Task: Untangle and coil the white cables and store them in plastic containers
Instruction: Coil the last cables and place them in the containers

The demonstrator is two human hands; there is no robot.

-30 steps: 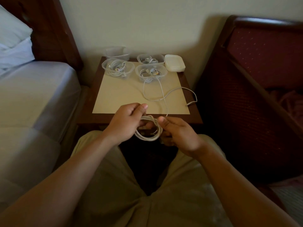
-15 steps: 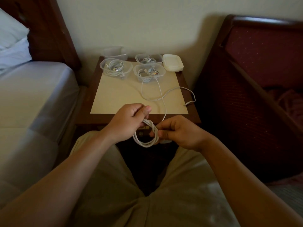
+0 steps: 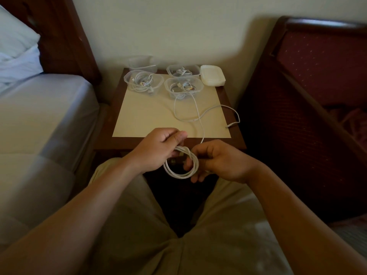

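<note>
My left hand pinches the top of a small coil of white cable in front of the bedside table's near edge. My right hand grips the coil's right side, fingers curled round the loops. The cable's loose length runs up over the cream mat and curves right to a plug near the table's right edge. Three clear plastic containers hold coiled cables: front left, front middle, back middle. A clear one at the back left looks empty.
A stack of white lids sits at the table's back right. A cream mat covers the wooden table. A bed lies left, a dark red upholstered headboard right. My knees are below the hands.
My right hand has moved down along the coil's right side, turning as it wraps the cable. The coil hangs slightly larger. My left hand keeps its hold in about the same place.
</note>
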